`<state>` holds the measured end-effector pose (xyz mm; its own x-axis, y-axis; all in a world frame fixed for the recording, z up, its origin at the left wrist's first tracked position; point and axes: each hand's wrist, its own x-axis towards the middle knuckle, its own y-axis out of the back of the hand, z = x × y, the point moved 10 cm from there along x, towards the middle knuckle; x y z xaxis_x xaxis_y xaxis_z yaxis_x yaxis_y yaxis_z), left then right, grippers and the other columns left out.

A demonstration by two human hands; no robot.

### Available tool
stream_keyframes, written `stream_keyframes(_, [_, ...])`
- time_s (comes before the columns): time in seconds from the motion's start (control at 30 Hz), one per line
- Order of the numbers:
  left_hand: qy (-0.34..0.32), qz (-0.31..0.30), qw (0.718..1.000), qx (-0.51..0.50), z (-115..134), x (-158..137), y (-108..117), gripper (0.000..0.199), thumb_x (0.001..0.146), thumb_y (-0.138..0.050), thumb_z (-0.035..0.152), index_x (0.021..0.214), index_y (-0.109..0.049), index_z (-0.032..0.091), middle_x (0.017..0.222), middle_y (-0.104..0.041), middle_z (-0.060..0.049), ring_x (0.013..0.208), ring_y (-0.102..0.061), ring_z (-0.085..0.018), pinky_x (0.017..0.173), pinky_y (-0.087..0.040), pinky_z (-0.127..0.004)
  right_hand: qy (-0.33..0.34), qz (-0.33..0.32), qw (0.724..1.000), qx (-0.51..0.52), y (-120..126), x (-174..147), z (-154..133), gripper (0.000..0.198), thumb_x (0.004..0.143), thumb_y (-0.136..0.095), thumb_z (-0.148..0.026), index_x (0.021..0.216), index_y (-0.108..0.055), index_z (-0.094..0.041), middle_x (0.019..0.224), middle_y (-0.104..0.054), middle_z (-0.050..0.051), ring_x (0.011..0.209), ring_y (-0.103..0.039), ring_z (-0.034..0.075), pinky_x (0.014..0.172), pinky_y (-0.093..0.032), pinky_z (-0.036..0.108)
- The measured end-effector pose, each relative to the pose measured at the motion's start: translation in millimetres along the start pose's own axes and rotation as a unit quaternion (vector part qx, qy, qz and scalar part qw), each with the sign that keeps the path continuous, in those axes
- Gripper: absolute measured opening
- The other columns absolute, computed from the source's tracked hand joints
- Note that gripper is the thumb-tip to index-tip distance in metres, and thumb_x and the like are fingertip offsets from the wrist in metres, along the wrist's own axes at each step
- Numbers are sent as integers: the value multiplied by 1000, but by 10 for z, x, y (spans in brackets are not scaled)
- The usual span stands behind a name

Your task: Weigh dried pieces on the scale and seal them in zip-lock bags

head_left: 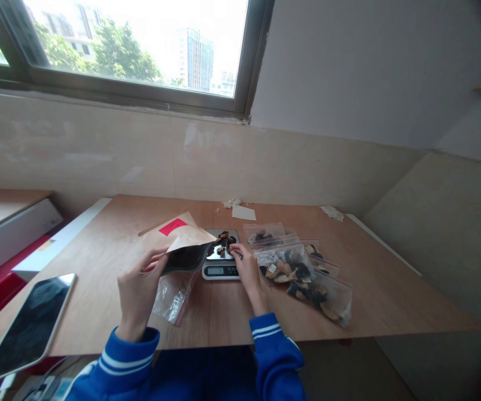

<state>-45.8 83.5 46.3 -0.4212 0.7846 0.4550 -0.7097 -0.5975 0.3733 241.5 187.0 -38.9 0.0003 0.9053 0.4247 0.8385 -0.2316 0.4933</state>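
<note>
Dark dried pieces [222, 243] sit in a small heap on the kitchen scale [220, 262], mid-table, and the right hand [248, 269] is right at them, fingertips drawn together at the edge of the pile, though whether they pinch a piece is too small to tell. Over on the other side, the left hand [139, 291] grips the mouth of a brown paper pouch [178, 243] with a red label, thumb pressed against fingers on its rim, the dark opening tipped toward the scale platform and just touching it. Under that hand lies an empty clear zip bag [172, 296], flat on the wooden table [382, 289]. Just right of the scale, several filled zip bags [303, 275] lie overlapping, so some portions look done already; with one bag empty and the pouch open, more seems left. A tablet [29, 326] rests at the table's left edge, well apart, and paper scraps [243, 212] lie near the wall.
</note>
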Motion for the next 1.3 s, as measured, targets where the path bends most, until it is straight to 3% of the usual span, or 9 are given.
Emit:
stream_keyframes(0.3, [-2, -1, 1000, -4, -15, -14, 0, 20, 80, -64, 42, 89, -73, 26, 80, -75, 4, 76, -73, -17, 67, -57, -21, 31, 45, 998, -4, 210, -136, -99, 32, 94, -42, -27, 115, -66, -22, 107, -68, 11, 104, -62, 22, 95, -48, 40])
stream_keyframes(0.43, [-2, 0, 1000, 1, -11, -14, -1, 22, 81, -63, 43, 90, -73, 26, 81, -76, 3, 76, -73, -17, 67, -57, -21, 26, 66, 997, 36, 346, -178, -146, 32, 95, -42, -32, 114, -66, -21, 110, -68, 11, 103, -63, 21, 94, -49, 38])
stream_keyframes(0.57, [-9, 0, 1000, 6, 16, -19, 8, 23, 81, -62, 43, 91, -72, 25, 81, -76, 3, 76, -73, -18, 66, -57, -22, -11, 84, 994, 63, 429, -211, -20, 29, 93, -48, -37, 105, -67, -19, 107, -71, 10, 102, -65, 22, 93, -50, 38])
stream_keyframes(0.77, [-13, 1, 1000, 6, 42, -23, 14, 22, 81, -62, 42, 89, -73, 25, 81, -76, 2, 76, -73, -18, 66, -58, -23, -47, 80, 993, 67, 432, -267, 144, 26, 90, -51, -38, 96, -68, -19, 100, -73, 10, 96, -68, 23, 89, -51, 39])
stream_keyframes(1.1, [4, -1, 1000, 0, 20, -29, 9, 19, 80, -63, 40, 90, -73, 26, 80, -76, 4, 76, -73, -16, 66, -57, -20, 29, 81, 996, -37, 321, -195, 69, 33, 93, -47, -39, 81, -70, -18, 94, -67, 12, 95, -61, 25, 89, -48, 43])
stream_keyframes(1.2, [3, 1, 1000, 2, 17, -31, 14, 19, 80, -63, 41, 89, -73, 26, 80, -76, 4, 76, -73, -16, 66, -57, -20, 27, 62, 996, -51, 250, -172, 73, 34, 93, -47, -39, 84, -72, -18, 98, -64, 13, 96, -59, 25, 89, -48, 44])
stream_keyframes(1.3, [2, 1, 1000, 6, -11, -35, 10, 20, 80, -64, 42, 89, -73, 26, 78, -76, 4, 75, -74, -17, 64, -57, -20, 39, 70, 996, -45, 292, -232, -149, 29, 93, -47, -35, 96, -72, -20, 106, -61, 12, 102, -58, 25, 93, -47, 44])
